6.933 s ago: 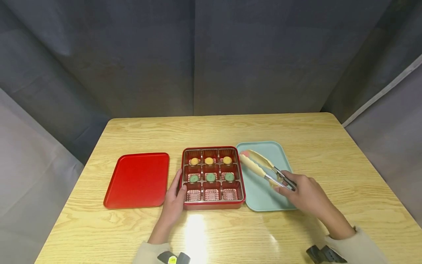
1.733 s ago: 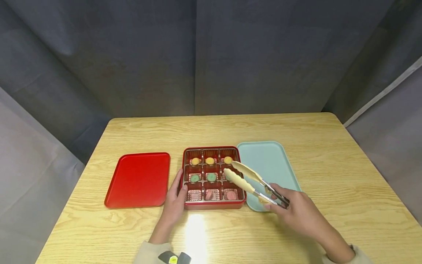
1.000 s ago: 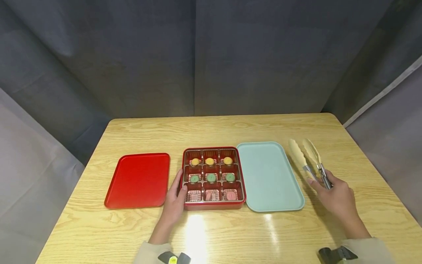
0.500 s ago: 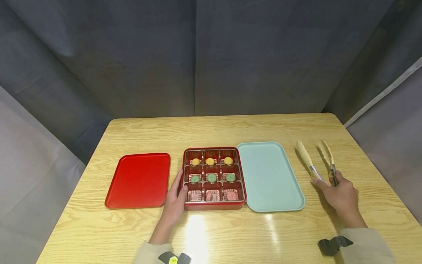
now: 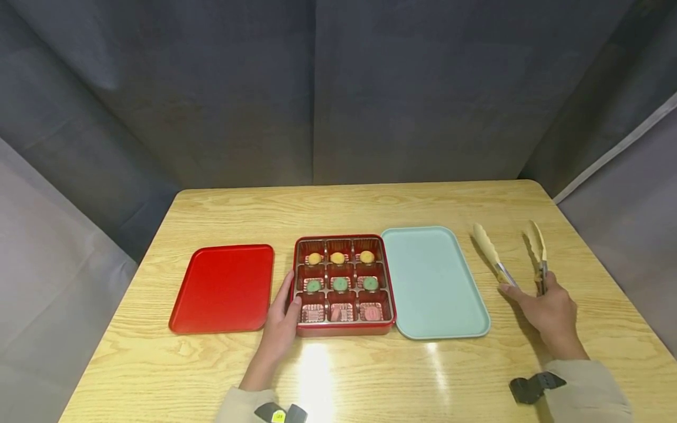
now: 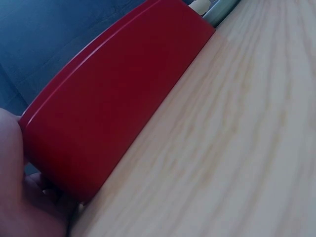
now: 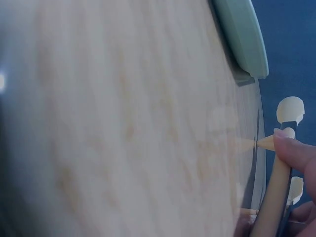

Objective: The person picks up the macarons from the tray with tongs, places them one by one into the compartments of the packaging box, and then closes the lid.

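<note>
My left hand holds the near left corner of a red divided box, thumb at the front and fingers along the left side. In the box, round yellow sweets fill the back row and green ones the middle row. At front right a pink sweet lies flat; another pink piece leans on edge in the front middle compartment. No sweet shows at front left. My right hand grips tongs low over the table, right of the tray, their arms spread wide with nothing between the tips.
A pale green tray stands against the box's right side, with nothing visible on it. To the left lies a flat red lid or tray. Dark curtains hang behind the wooden table.
Earlier the tongs held a pink piece above the tray; two pink pieces now sit in the front row. The tongs moved right, past the tray, and spread wider. My left hand stayed.
</note>
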`<act>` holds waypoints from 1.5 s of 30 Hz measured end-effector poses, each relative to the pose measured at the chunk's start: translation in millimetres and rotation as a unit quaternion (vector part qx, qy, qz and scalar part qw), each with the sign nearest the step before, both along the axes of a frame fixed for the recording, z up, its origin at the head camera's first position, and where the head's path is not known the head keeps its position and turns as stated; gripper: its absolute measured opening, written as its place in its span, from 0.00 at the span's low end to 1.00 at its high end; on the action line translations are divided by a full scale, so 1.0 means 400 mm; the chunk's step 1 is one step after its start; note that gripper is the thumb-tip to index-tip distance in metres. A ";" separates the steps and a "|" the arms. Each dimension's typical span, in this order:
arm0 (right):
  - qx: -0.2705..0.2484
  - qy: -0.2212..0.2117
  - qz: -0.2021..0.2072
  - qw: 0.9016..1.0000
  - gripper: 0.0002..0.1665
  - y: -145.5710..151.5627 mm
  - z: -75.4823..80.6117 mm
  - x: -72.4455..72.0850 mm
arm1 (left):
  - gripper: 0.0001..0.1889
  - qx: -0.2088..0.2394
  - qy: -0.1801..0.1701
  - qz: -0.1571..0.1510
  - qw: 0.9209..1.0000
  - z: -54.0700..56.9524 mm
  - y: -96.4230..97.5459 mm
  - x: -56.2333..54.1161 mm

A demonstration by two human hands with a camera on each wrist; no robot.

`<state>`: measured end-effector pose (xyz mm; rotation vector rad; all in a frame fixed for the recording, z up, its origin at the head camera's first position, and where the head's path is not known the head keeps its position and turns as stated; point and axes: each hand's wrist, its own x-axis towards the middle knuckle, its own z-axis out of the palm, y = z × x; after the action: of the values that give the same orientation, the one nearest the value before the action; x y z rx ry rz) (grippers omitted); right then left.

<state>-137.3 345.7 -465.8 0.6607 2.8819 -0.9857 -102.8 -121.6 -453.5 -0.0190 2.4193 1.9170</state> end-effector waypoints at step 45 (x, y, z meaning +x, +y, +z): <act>-0.209 0.107 0.446 0.864 0.54 -0.900 0.125 0.233 | 0.40 -0.306 0.087 0.082 0.944 0.016 -0.409 0.050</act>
<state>-44.2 -14.4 -416.0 -0.7860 2.4542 -1.4312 -82.9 -285.1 -447.2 -0.0820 3.1197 1.1701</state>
